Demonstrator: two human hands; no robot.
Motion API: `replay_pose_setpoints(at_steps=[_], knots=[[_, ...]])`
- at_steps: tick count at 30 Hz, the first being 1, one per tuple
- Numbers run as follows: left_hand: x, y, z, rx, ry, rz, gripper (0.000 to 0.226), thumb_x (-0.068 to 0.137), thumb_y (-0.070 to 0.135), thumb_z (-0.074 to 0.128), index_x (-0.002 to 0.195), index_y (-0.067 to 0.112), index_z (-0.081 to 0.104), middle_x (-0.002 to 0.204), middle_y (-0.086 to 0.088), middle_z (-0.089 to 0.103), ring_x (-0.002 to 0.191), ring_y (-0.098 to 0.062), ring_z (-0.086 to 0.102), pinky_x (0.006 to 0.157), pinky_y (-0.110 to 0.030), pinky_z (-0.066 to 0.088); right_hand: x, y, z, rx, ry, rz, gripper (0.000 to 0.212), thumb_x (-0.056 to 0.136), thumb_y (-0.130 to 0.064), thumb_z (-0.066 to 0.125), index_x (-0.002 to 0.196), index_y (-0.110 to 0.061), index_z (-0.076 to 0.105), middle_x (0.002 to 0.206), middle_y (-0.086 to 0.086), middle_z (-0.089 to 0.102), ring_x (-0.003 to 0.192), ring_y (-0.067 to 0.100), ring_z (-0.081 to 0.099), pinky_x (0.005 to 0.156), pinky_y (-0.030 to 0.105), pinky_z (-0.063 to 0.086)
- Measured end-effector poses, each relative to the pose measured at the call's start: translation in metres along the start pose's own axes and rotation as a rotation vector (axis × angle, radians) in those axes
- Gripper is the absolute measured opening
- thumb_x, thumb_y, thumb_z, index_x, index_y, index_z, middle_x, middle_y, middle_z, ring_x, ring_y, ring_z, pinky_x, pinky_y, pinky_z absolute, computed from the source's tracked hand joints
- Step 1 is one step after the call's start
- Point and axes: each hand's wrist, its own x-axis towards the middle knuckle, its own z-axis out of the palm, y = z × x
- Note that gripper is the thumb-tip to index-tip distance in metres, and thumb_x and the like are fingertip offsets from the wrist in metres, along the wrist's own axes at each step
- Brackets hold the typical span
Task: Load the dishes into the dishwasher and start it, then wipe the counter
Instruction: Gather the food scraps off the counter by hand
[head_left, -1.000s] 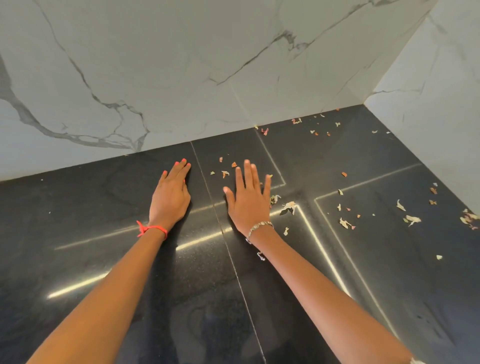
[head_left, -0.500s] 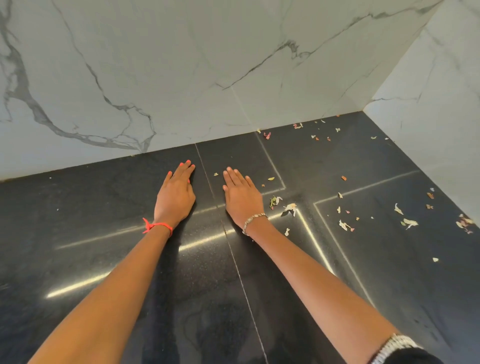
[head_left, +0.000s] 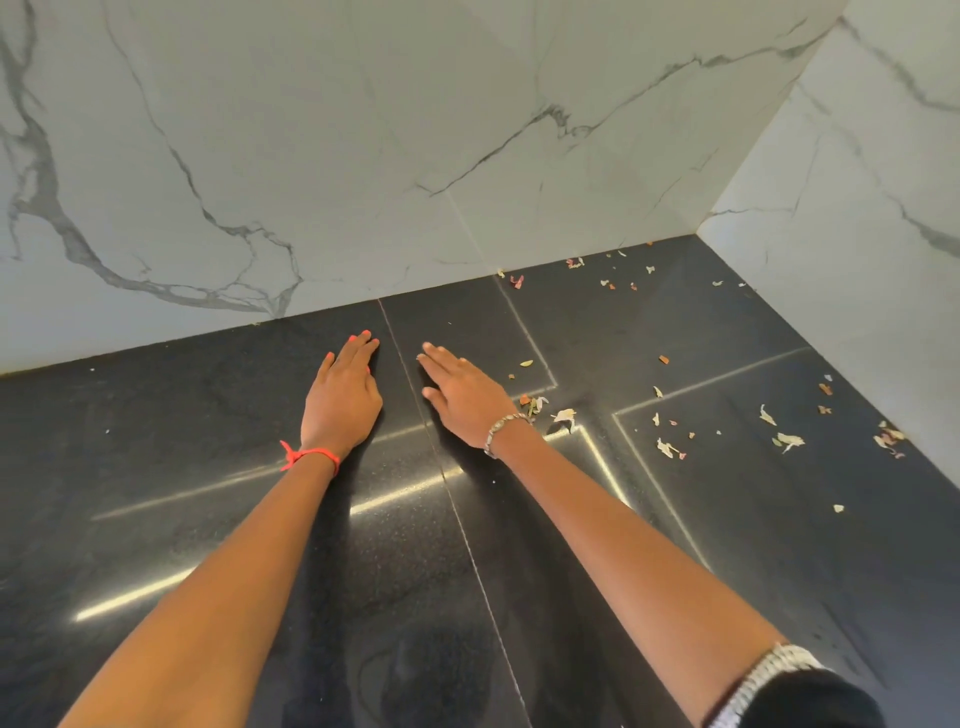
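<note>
Counter (head_left: 156, 457) of black stone is seen under marble wall (head_left: 363, 156) | left hand (head_left: 340, 402) is laid flat on it, fingers straight and together, nothing held | right hand (head_left: 467, 402) is laid just beside, fingers straight, nothing held | small scraps (head_left: 564, 415) are scattered to the right of it.

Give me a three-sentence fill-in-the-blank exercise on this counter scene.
The left hand lies flat on the ____ counter.
A ____ string is tied round the left wrist.
The scattered scraps lie to the ____ of the right hand.
Missing words: black; red; right.
</note>
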Motion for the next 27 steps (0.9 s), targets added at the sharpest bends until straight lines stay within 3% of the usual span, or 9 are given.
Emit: replay_pose_setpoints(at_steps=[5, 10, 13, 16, 21, 25, 27], knots=[[0.001, -0.002, 0.001, -0.005, 0.005, 0.013, 0.046, 0.096, 0.008, 0.035, 0.142, 0.011, 0.037, 0.152, -0.001, 0.031, 0.142, -0.015, 0.024, 0.118, -0.031, 0.012, 0.012, 0.001, 0.004, -0.072, -0.135, -0.036, 0.054, 0.102, -0.033, 0.023, 0.15, -0.012, 0.007, 0.158, -0.001, 0.001, 0.145, 0.013, 0.001, 0.118, 0.033, 0.004], [0.0, -0.001, 0.0, -0.021, 0.006, 0.001, 0.046, 0.096, 0.007, 0.035, 0.142, 0.012, 0.038, 0.152, -0.001, 0.031, 0.141, -0.017, 0.026, 0.118, -0.032, 0.012, -0.052, 0.014, 0.001, -0.119, -0.18, -0.052, 0.058, 0.1, -0.042, 0.017, 0.15, -0.013, 0.005, 0.158, -0.002, -0.001, 0.145, 0.01, -0.002, 0.117, 0.028, -0.002], [0.0, -0.001, 0.0, -0.027, 0.008, 0.004, 0.047, 0.095, 0.006, 0.036, 0.141, 0.011, 0.039, 0.151, -0.002, 0.032, 0.141, -0.018, 0.027, 0.119, -0.033, 0.013, -0.098, 0.031, 0.008, -0.23, -0.079, -0.078, 0.067, 0.095, -0.05, 0.002, 0.148, -0.013, 0.019, 0.156, -0.002, 0.015, 0.144, 0.009, 0.011, 0.117, 0.029, -0.009], [0.001, -0.001, 0.002, -0.016, 0.012, 0.013, 0.047, 0.095, 0.006, 0.036, 0.141, 0.01, 0.04, 0.151, -0.003, 0.032, 0.14, -0.019, 0.028, 0.119, -0.034, 0.013, -0.128, 0.046, 0.005, -0.255, 0.033, -0.032, 0.064, 0.1, -0.045, 0.003, 0.141, -0.012, 0.038, 0.149, -0.001, 0.035, 0.138, 0.011, 0.03, 0.115, 0.034, 0.003], [0.002, -0.001, 0.001, 0.024, -0.004, 0.015, 0.048, 0.094, 0.005, 0.036, 0.142, 0.009, 0.037, 0.152, -0.005, 0.03, 0.141, -0.021, 0.026, 0.119, -0.036, 0.012, -0.136, 0.022, 0.019, -0.213, -0.031, -0.214, 0.064, 0.097, -0.053, 0.009, 0.146, -0.015, 0.026, 0.154, -0.004, 0.023, 0.14, 0.007, 0.017, 0.116, 0.036, 0.001], [0.007, 0.007, 0.004, 0.056, -0.06, -0.036, 0.055, 0.089, -0.001, 0.036, 0.143, 0.006, 0.031, 0.154, -0.008, 0.023, 0.144, -0.022, 0.015, 0.119, -0.04, 0.008, -0.117, 0.028, 0.016, -0.215, -0.076, -0.104, 0.073, 0.087, -0.06, -0.003, 0.149, -0.023, 0.0, 0.152, -0.013, -0.009, 0.141, 0.004, -0.008, 0.113, 0.037, -0.018], [0.01, 0.014, 0.006, 0.05, -0.059, -0.061, 0.055, 0.088, -0.004, 0.038, 0.142, 0.004, 0.032, 0.154, -0.01, 0.023, 0.144, -0.024, 0.014, 0.118, -0.043, 0.008, -0.106, 0.045, 0.007, -0.235, -0.031, -0.019, 0.077, 0.082, -0.062, -0.008, 0.149, -0.024, -0.003, 0.152, -0.014, -0.012, 0.141, 0.003, -0.011, 0.111, 0.038, -0.022]])
